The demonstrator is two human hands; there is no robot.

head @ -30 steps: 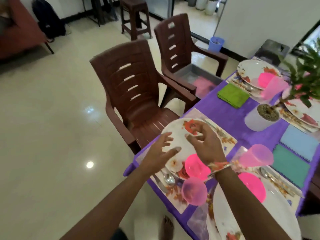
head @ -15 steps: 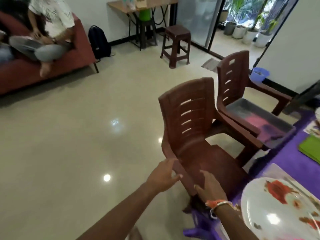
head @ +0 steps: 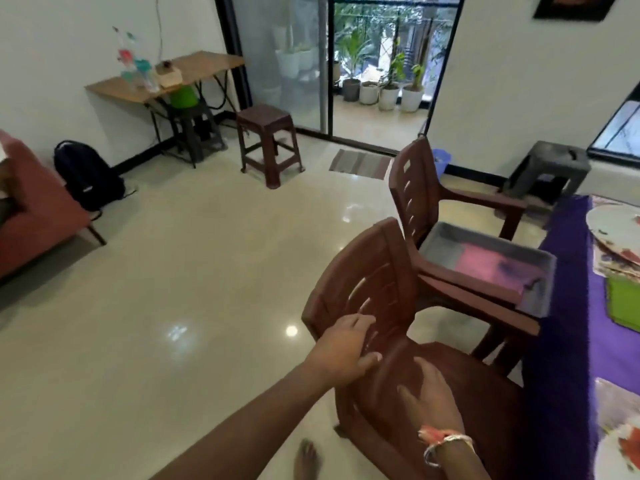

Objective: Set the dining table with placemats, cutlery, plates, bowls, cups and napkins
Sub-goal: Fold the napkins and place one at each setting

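- A red sofa (head: 24, 230) stands at the far left. A black backpack (head: 88, 174) sits on the floor just beside it, against the wall.
- A wooden side desk (head: 194, 69) by the wall carries bottles and a small box, too blurred to tell apart. A brown stool (head: 268, 140) stands near it, before the glass door.
- The left hand (head: 343, 351) is at the backrest of the near brown chair (head: 377, 282). Its grip is wide, fingers straight, holding nothing; whether it touches the plastic I cannot tell.
- The right hand (head: 431, 393), with a bracelet (head: 446, 441) at the wrist, hovers over that chair's seat. Its grip is wide, fingers spread, with nothing in it.
- The far brown chair (head: 415, 192) bears a grey tray (head: 457, 235) on its seat, with pink cloth inside.
- The desk (head: 568, 271), covered in purple cloth, runs along the right edge. At its far end a plate (head: 613, 223) lies on a floral placemat (head: 613, 268), with a green napkin (head: 623, 303) just beside it. A second plate (head: 620, 448) lies at the near end.
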